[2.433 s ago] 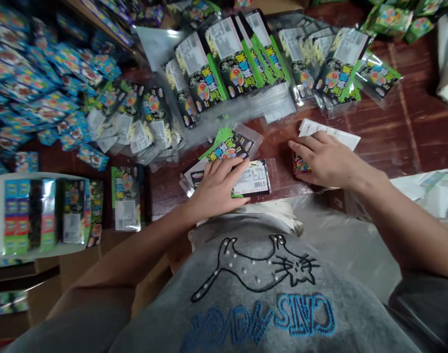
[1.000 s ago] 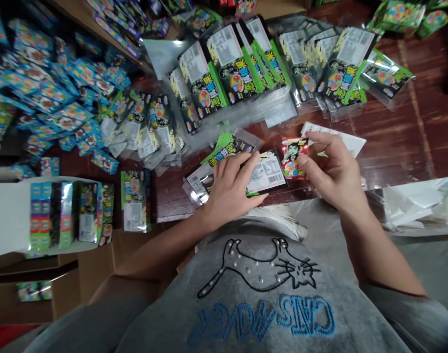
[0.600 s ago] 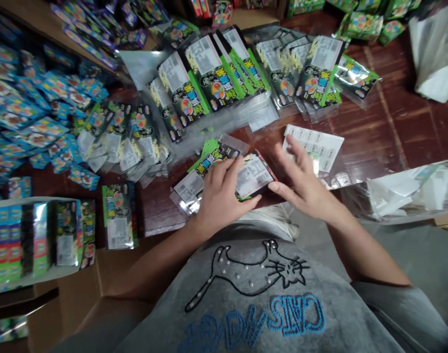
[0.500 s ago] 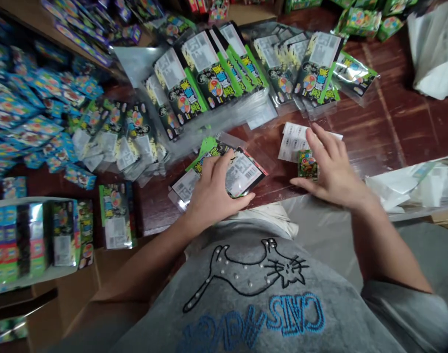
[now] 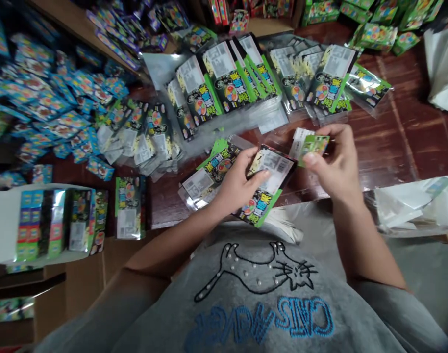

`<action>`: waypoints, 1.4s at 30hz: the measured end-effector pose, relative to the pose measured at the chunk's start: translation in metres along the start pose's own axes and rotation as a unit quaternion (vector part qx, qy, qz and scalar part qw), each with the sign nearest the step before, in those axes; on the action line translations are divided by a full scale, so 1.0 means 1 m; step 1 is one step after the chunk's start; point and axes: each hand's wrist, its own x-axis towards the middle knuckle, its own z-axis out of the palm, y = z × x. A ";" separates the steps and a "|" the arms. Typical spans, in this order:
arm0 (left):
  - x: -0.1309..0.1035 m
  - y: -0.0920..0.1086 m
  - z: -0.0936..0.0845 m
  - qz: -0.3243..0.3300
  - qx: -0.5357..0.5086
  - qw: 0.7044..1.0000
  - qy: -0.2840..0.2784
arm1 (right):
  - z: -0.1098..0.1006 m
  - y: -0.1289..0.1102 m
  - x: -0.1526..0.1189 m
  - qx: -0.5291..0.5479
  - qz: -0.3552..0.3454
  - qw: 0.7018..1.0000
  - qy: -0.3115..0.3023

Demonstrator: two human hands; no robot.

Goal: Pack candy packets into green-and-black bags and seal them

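Note:
My left hand [image 5: 240,184] grips a black and green printed packet [image 5: 271,171] between thumb and fingers, tilted above the table edge. Under and left of it lies another packet in a clear sleeve [image 5: 200,184]. My right hand [image 5: 337,159] pinches a small green box [image 5: 315,145] between thumb and index finger, just right of the held packet. Behind the small box, partly hidden by it, is a white sheet of round stickers [image 5: 300,139].
Packets in clear sleeves [image 5: 224,73] spread across the back of the table [image 5: 408,142]. Blue boxes [image 5: 43,108] are heaped at the left, green boxes [image 5: 378,37] at the back right. A white tray [image 5: 3,225] with coloured boxes stands at lower left.
My left hand has closed on the packet and lifted it to the right, turning it. My right hand has picked up the small green box, which was standing on the table.

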 end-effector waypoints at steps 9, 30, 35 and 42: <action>-0.012 0.007 0.019 -0.017 -0.097 0.995 0.001 | 0.023 -0.022 0.044 -0.033 0.016 0.994 0.104; -0.044 -0.015 0.010 -0.058 -0.138 0.989 0.014 | 0.032 -0.018 0.022 -0.010 0.010 0.999 -0.041; -0.050 -0.016 0.011 -0.052 -0.140 0.989 -0.003 | 0.005 -0.014 0.021 0.007 -0.011 0.992 -0.128; -0.049 -0.020 0.018 0.009 -0.162 0.987 -0.019 | -0.027 -0.020 0.066 0.008 -0.188 0.932 -0.309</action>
